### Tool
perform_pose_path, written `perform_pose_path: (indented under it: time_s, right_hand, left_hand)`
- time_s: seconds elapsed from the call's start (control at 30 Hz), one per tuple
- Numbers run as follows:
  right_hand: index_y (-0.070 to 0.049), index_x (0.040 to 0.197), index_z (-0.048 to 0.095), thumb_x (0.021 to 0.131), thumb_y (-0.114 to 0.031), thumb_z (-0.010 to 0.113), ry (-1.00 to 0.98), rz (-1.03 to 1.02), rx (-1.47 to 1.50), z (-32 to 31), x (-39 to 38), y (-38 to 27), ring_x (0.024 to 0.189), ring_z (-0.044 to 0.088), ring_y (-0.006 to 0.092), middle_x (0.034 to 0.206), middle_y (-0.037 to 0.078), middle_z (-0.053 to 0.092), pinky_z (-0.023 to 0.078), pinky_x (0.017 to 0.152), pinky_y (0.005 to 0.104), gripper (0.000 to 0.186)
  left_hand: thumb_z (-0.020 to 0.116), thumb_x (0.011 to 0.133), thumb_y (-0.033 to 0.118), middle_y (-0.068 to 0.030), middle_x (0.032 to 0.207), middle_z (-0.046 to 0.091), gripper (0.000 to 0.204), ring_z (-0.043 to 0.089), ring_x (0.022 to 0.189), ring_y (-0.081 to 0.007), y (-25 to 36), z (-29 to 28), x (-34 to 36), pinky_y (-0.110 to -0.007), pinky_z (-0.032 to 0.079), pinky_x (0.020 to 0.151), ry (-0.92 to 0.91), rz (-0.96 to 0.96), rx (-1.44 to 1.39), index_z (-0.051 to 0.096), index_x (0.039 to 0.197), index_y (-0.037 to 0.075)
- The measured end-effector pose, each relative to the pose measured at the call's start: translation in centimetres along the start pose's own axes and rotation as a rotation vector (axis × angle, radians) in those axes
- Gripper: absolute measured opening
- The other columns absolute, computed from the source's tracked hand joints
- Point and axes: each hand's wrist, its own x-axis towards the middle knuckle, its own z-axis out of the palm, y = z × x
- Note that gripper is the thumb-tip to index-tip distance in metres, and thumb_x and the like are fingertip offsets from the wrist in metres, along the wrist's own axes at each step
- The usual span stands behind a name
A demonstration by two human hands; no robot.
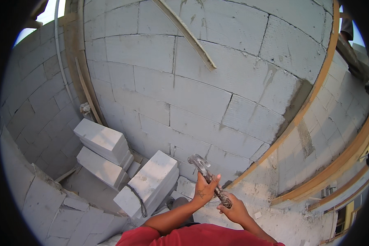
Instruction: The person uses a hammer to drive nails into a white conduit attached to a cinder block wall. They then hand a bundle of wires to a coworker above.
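A worn claw hammer [202, 164], its metal head smeared with pale dust or mortar, is held in front of my body with the head pointing up and to the left. My left hand [206, 189] closes round the handle below the head, thumb raised along it. Lower down, my right hand [235, 210] grips the handle near its dirty end. Behind the hammer rises a wall of large pale grey blocks [201, 92], apart from the hammer head as far as I can see.
Stacked white blocks [100, 135] stand at the left, and another block stack [151, 172] with a dark cord [140, 199] is nearer me. A metal channel strip [188, 35] lies against the wall. Wooden door frames [293, 131] rise at the right over a dusty floor [254, 186].
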Motion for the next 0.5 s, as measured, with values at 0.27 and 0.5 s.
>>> perform_pose_path:
  time_s: [0.27,0.5]
  right_hand:
    - [-0.002,0.09,0.064,0.082,-0.026,0.075,0.609,-0.22,0.04,-2.9,5.2,-0.4,0.066,0.059,0.013,0.071,0.003,0.063,0.048,0.065,0.0293,0.027]
    - [-0.002,0.107,0.06,0.087,-0.027,0.072,0.558,-0.466,0.412,-8.2,15.5,-12.0,0.051,0.054,0.0074,0.068,0.004,0.062,0.039,0.043,0.023,0.034]
  left_hand:
    - [0.065,0.089,0.046,-0.0142,0.102,0.066,0.059,0.066,0.091,-0.0165,9.3,-2.9,13.1,-0.03,0.053,0.082,-0.302,0.261,0.445,0.052,0.123,0.001]
    - [0.039,0.099,0.05,-0.0282,0.12,0.056,0.064,0.063,0.107,-0.0312,19.3,-4.1,33.3,-0.035,0.053,0.09,-0.205,0.255,-0.131,0.033,0.14,0.002]
